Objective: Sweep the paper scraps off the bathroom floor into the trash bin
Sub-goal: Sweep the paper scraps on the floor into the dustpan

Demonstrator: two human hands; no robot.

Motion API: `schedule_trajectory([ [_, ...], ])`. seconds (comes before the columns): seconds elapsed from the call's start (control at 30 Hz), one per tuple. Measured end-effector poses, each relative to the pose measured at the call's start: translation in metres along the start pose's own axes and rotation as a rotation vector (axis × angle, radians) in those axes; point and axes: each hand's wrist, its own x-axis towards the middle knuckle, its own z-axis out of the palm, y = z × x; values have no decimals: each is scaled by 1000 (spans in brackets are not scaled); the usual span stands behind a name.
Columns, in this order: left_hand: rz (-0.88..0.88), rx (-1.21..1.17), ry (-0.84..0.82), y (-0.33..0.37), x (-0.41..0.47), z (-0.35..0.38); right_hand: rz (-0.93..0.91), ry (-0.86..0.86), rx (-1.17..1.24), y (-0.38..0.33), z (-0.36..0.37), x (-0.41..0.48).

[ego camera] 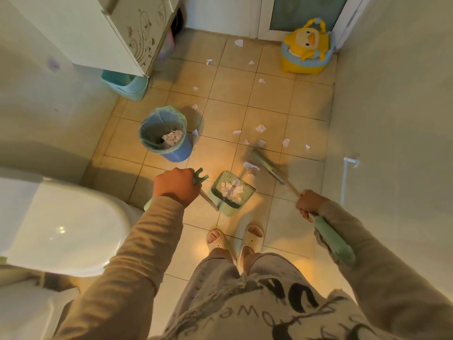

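Standing on a tiled floor [269,99], one toilet [61,229] near left, one cabinet [98,33] far left, one yellow potty [306,52] in the far right corner. Left of centre, one blue bin [179,154], upright, lined, with a heap of paper already inside. One broom [267,168], gripped by the right hand [308,203], fingers curled tight round the wooden shaft where the green grip begins. Long axis from that hand far and leftward down to the head, set on or just over the tiles, bristle line slanting from far left to near right. One dustpan [226,209], just near-left of the broom head, mouth turned toward it, a pile of paper inside. Held by its long handle in the left hand [176,187], fist closed round the shaft just below the forked top. Loose scraps [260,128] on the floor: about fifteen, counted roughly, a few too small to be sure of. Two or three right between broom head and dustpan mouth, a cluster of six or so just beyond the head, the rest strung out farther off. Likely mid-task, with most of the litter still down. Next calls for drawing the head near and leftward, across its own long axis, to push the closest scraps into the dustpan. For tipping out, bin lying far-left of the dustpan, on the left hand's side.
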Motion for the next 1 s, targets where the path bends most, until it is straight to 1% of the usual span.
schedule_trajectory([
  [0.13, 10, -5, -17, 0, 0, 1, -9, -102, -160, -8, 21, -13],
  [0.2, 17, -11, -31, -1, 2, 1, -12, -158, -174, -5, 27, -22],
  [0.27, 25, -11, -41, -1, 2, 1, -9, -229, -89, 0, 27, -32],
  [0.37, 29, -8, -25, -2, 4, -1, 50, -281, 133, 11, 21, -45],
  [0.57, 41, -24, -20, -8, 3, -1, 125, -290, 418, 41, 17, -69],
  [0.8, 33, -42, 6, -23, -4, 7, 87, -148, 591, 48, 42, -88],
  [1.0, 112, -12, 51, -21, 10, -1, 107, -77, 731, 46, 48, -87],
])
